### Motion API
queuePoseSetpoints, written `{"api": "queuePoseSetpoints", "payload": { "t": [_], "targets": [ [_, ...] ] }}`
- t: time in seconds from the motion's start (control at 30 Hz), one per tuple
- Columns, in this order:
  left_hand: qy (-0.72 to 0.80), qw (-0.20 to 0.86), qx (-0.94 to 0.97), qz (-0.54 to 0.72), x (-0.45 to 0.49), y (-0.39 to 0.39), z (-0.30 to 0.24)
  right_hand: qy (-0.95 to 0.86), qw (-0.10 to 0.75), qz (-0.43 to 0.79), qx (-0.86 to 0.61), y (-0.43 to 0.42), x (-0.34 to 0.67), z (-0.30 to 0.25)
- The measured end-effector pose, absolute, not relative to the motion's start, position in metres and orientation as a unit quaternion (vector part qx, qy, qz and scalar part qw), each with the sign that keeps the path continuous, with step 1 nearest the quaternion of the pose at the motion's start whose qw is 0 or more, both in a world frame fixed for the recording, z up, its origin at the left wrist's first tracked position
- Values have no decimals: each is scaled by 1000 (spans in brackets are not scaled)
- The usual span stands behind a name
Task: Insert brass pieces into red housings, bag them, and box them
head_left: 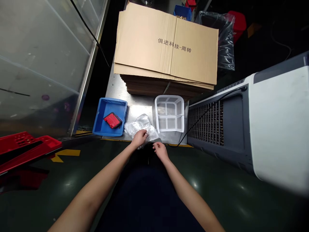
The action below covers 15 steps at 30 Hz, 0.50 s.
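Observation:
Clear plastic bags (142,124) lie crumpled at the front edge of the metal table, and my left hand (140,138) is closed on a part of them. Just to the right, my right hand (160,149) has its fingers curled together at the right end of the plastic; what they hold, if anything, is too small to make out. A white mesh basket (182,112) stands behind my right hand. Left of the bags sits a blue bin (97,124), with a red and black plastic part (112,120) lying inside it.
A tall stack of flat cardboard (145,42) fills the back of the table (116,87). To the right stands a large white and grey machine (277,122) with a black cable. A red rack (26,148) juts in at left, below a grey panel (48,64).

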<state>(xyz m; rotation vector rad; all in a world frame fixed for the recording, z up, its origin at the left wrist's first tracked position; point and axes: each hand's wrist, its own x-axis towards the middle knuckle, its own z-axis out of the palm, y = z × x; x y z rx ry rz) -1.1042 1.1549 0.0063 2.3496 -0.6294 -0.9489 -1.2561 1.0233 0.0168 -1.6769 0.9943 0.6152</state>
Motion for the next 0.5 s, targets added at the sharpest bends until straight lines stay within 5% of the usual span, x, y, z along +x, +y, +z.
{"api": "queuePoseSetpoints", "payload": {
  "t": [0.27, 0.5],
  "targets": [
    [-235, 275, 863, -353, -1100, 1164, 14, 432, 422, 188, -774, 1024, -1212, 20],
    [-268, 255, 873, -317, -1122, 1151, 28, 418, 419, 207, -779, 1021, -1216, 17]
  ]
}}
